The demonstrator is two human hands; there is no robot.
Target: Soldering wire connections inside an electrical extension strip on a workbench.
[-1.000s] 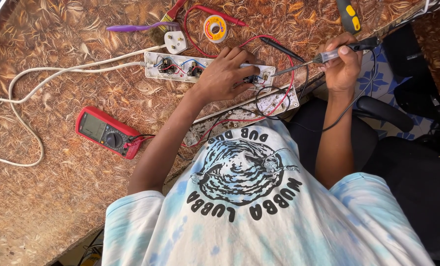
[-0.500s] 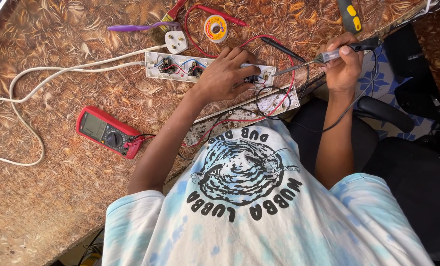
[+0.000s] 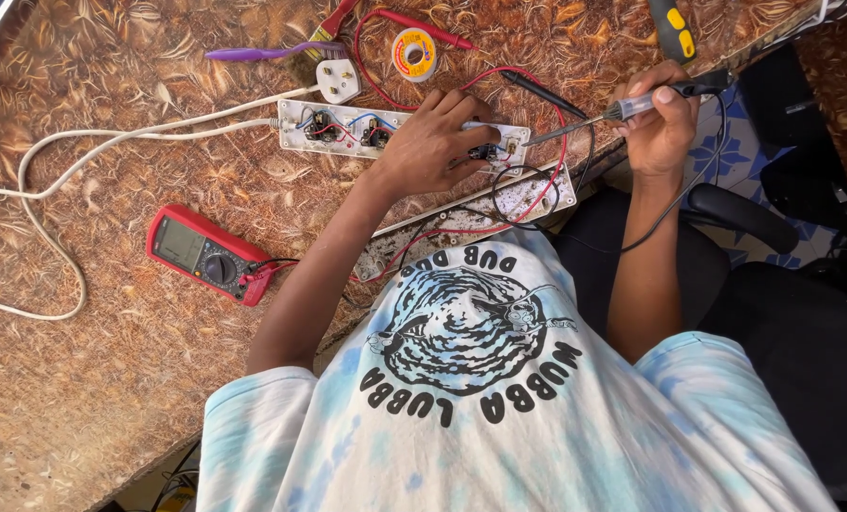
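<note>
An opened white power strip (image 3: 333,128) lies on the brown patterned table (image 3: 110,398), its inner wiring showing. My left hand (image 3: 433,144) rests on its right half, fingers pressing down on it. My right hand (image 3: 659,121) grips a soldering iron (image 3: 575,123) like a pen, with the tip at the strip's right end. Red and black leads (image 3: 547,175) loop around that end. The strip's detached cover (image 3: 528,197) lies just below it at the table edge.
A red multimeter (image 3: 210,254) sits to the left. A solder spool (image 3: 413,52), a white plug (image 3: 338,81), a purple-handled tool (image 3: 262,52) and a yellow-black tool (image 3: 672,28) lie along the top. A white cable (image 3: 54,161) loops left. A black chair armrest (image 3: 741,213) is at the right.
</note>
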